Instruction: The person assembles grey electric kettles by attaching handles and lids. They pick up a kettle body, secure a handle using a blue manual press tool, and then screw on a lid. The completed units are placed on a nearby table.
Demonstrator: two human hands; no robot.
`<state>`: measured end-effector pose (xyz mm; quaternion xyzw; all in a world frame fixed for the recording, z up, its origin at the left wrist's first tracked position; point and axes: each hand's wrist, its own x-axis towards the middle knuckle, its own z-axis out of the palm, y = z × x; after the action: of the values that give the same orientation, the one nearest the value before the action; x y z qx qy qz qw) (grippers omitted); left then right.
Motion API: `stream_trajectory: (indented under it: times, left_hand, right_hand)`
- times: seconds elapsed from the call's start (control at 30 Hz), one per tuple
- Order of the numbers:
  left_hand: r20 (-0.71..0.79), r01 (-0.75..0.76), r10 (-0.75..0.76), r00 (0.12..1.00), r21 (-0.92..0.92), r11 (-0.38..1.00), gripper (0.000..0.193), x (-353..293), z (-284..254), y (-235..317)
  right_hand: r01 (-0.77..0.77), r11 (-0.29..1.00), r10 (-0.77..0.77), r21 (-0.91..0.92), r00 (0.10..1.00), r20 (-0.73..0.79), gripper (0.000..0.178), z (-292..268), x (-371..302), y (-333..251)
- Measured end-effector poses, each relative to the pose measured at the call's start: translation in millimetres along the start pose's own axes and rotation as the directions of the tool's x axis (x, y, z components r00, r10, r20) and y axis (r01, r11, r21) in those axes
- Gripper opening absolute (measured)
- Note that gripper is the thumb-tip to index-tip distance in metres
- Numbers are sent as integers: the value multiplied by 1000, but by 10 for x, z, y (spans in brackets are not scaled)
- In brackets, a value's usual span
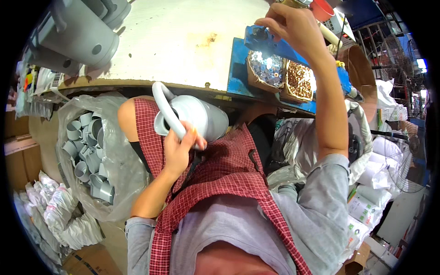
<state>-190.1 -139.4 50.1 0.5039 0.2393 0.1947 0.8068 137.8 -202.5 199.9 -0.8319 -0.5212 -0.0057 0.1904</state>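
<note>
Over my lap, my left hand [180,147] is wrapped round the looped handle of a grey plastic jug [204,118]. The jug lies tilted, its base pointing right and its open mouth toward the left. Farther up on the right, my right hand [289,24] reaches over a blue bench machine [256,39]. Its fingers are bent and drawn together by the machine's head; whatever they pinch is too small to make out. Below that hand sit a box of small grey ring-like parts [266,72] and a box of copper-coloured small parts [299,80].
Several larger grey jugs [75,39] stand on the cream tabletop [174,41] at the far left. A clear plastic bag [120,174] beside my left knee holds several grey cup-shaped pieces [87,158]. White sacks [62,208] lie at the lower left; a wire fan [398,158] stands at right.
</note>
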Motion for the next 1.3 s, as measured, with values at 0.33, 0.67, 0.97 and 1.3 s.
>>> stream_trajectory:
  times: [0.33,0.67,0.97,1.3]
  left_hand:
    - [580,-499,585,567,-324,804,24,-575,-389,1352]
    - [-185,-214,618,764,831,514,55,-1942,-883,1188]
    - [-702,-164,470,535,460,873,27,-1943,-765,118]
    - [-66,-210,583,810,895,393,50,-1985,-730,-88]
  right_hand:
    - [489,750,-392,446,871,-296,63,295,-602,-766]
    - [343,627,-624,699,759,187,86,1414,-1240,-1520]
    - [-356,759,-282,546,575,768,40,2730,-194,-1527]
    - [137,495,-415,858,905,95,25,2467,16,-2645]
